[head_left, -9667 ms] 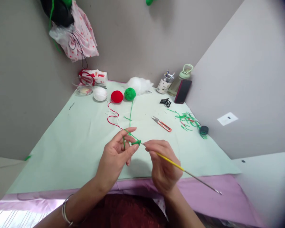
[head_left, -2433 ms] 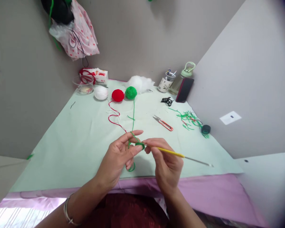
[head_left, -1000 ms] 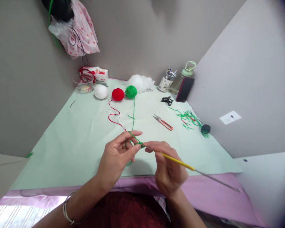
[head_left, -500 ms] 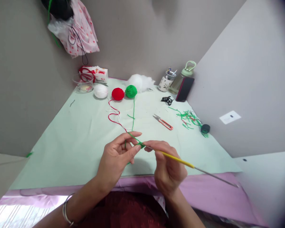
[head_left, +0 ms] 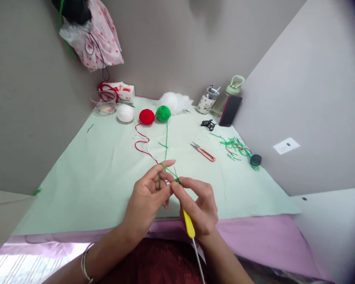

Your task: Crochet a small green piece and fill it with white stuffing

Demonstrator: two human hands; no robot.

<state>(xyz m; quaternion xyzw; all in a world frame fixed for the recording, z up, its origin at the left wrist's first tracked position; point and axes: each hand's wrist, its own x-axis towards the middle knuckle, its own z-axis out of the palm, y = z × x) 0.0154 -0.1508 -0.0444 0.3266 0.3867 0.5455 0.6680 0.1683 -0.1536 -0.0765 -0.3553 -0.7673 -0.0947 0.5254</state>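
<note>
Head view: over the near side of the surface (head_left: 106,189), the small green piece (head_left: 176,180) is pinched in the left hand (head_left: 149,191), and the yellow-handled hook (head_left: 189,225) is gripped by the right hand (head_left: 199,203). The piece could be slipped off the hook if the green yarn (head_left: 167,136) were slackened; tangling might be caused by the red yarn (head_left: 141,134) to its left.

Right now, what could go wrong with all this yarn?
The red strand and white strand lie loosely together and could tangle. A tug on the green yarn, running from its ball to the left hand, might roll that ball. The hook in the right hand could slip from the green piece.
</note>
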